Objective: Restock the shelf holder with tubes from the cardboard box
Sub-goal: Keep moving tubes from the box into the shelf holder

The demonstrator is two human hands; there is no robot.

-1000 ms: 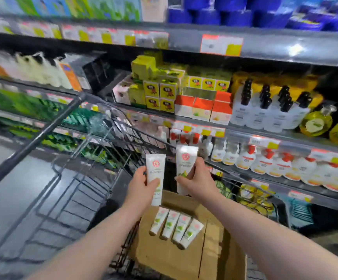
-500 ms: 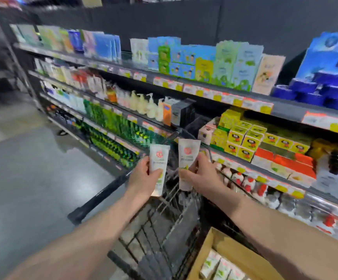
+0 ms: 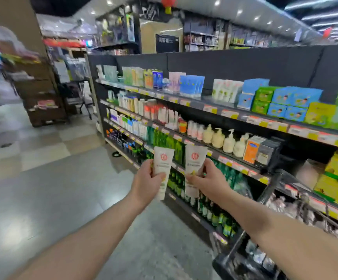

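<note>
My left hand grips a white tube with a red round logo, held upright with its flat end up. Beside it my right hand grips a second white tube of the same kind, also upright. Both tubes hang in the air in front of the dark shelving, level with its lower rows. The cardboard box is out of view. I cannot tell which spot on the shelves is the holder.
The black shopping cart stands at the lower right against the shelves. Bottles, boxes and tubes fill the shelf rows. The grey aisle floor stretches to the left. A brown display stand and a blurred person stand far left.
My view has swung up and to the left, so the cardboard box and most of the cart have dropped out of view. Both hands still hold their tubes side by side.
</note>
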